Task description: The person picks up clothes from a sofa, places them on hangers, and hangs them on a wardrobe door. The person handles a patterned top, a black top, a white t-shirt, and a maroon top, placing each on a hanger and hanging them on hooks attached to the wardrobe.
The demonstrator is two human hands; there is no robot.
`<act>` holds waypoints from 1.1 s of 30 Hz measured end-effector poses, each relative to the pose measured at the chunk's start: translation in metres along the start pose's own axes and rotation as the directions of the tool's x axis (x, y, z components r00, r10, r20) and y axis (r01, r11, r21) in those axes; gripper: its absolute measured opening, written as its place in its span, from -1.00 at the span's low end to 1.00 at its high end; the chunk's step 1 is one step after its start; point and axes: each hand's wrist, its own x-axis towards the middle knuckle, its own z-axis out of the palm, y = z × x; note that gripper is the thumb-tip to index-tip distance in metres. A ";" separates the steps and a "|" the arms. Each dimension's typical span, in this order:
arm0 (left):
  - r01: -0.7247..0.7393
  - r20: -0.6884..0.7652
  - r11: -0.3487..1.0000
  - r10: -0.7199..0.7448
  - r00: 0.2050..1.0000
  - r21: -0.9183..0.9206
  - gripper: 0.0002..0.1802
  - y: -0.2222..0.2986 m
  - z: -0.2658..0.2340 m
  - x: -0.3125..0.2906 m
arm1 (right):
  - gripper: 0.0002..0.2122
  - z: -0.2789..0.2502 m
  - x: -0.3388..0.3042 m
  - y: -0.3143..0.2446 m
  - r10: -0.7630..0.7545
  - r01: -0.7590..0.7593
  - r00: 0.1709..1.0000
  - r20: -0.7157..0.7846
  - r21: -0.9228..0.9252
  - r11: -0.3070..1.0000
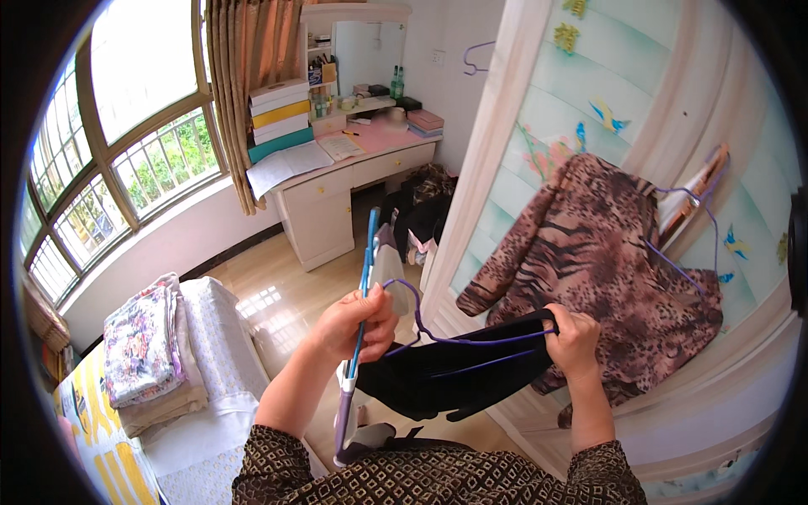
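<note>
My left hand [359,323] is closed around the blue bars of a blue-and-grey hanger [368,252] with wide ends, held upright and seen almost edge-on. The hook of a purple hanger [484,341] curves up to this hand's fingers; whether they grip it too is hidden. My right hand [574,338] pinches the upper edge of a black garment [471,391] together with the purple hanger's right end. The garment hangs down between my hands. Just beyond my right hand, a brown animal-print top [589,244] hangs against the wardrobe door, with another purple hanger [714,215] beside it.
Folded floral cloth [143,345] lies on the bed [223,328] at left. A dressing table [316,202] with a mirror, stacked boxes and papers stands by the window. Dark clothes [425,206] are heaped beside it. The wardrobe door [497,252] rises close on my right.
</note>
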 end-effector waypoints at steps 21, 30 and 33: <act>-0.026 -0.032 0.982 0.033 0.999 0.188 -0.54 0.193 -0.188 0.074 | -0.77 0.148 0.131 -0.094 0.022 -0.700 0.615 0.788 0.533 0.476; 0.062 0.057 0.963 -0.079 0.995 0.261 -0.52 0.254 -0.257 0.181 | -0.66 0.209 0.197 -0.093 -0.038 -0.794 0.524 0.851 0.504 0.338; 0.061 0.082 0.947 -0.091 0.992 0.317 -0.52 0.282 -0.273 0.218 | -0.72 0.221 0.215 -0.095 0.137 -0.800 0.576 0.806 0.521 0.298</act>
